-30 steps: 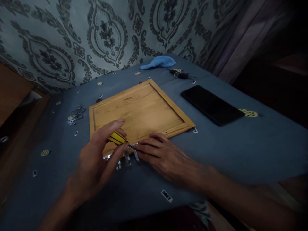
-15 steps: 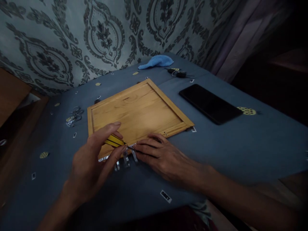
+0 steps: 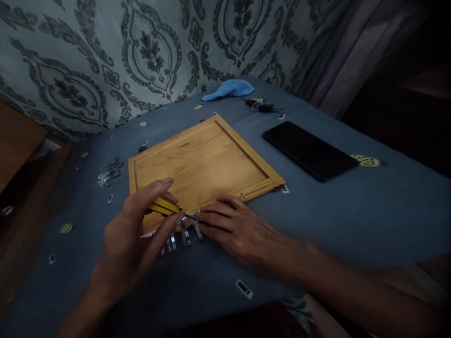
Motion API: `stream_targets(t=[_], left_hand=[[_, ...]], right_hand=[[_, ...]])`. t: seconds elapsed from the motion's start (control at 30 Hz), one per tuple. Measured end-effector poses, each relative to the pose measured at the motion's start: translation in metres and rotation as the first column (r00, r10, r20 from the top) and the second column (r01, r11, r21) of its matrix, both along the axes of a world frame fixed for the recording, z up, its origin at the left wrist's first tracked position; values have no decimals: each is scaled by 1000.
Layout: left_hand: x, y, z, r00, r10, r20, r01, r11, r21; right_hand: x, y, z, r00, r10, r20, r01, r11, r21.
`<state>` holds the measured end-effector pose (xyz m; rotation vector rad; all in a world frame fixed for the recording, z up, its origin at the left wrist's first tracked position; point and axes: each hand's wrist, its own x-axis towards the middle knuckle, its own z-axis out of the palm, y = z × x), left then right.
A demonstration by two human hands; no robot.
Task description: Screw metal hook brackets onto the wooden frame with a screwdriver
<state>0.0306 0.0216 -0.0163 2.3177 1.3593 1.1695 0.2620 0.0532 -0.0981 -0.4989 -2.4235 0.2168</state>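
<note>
A framed wooden panel (image 3: 204, 164) lies flat on a table under a blue cloth (image 3: 352, 211). My left hand (image 3: 136, 239) is closed on a yellow-and-black screwdriver (image 3: 162, 207); its tip points at the panel's near edge. A metal strip with several hooks (image 3: 183, 232) sits along that edge. My right hand (image 3: 230, 227) rests flat beside the tip, fingers pressed together on the strip's right end.
A black phone (image 3: 310, 150) lies right of the panel. A light blue rag (image 3: 229, 89) and dark keys (image 3: 260, 106) sit at the back. Metal rings and small hardware (image 3: 109, 170) lie left of the panel. Patterned wallpaper stands behind; a curtain hangs at right.
My left hand has shifted a little left with the screwdriver. The view has drifted slightly. The right hand stays put.
</note>
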Motion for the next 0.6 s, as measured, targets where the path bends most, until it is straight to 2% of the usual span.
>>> stream_targets(t=[0.2,0.3,0.47,0.6], left_hand=[[2,1,3,995,-94,25,95,993,-64],[4,3,4,992,-121,44,123,992,-35],[3,3,4,998,-69,11,68,995,71],[2,-1,4,1000,14,26,-14,1000,0]], right_hand=[[1,-2,1,1000,1,16,-1,1000,-6],[0,-1,0,1000,-1,8,1,1000,4],[0,0,4,1000,7,0,-7,1000,-7],[0,-1,4,1000,11,17,-10,1000,-21]])
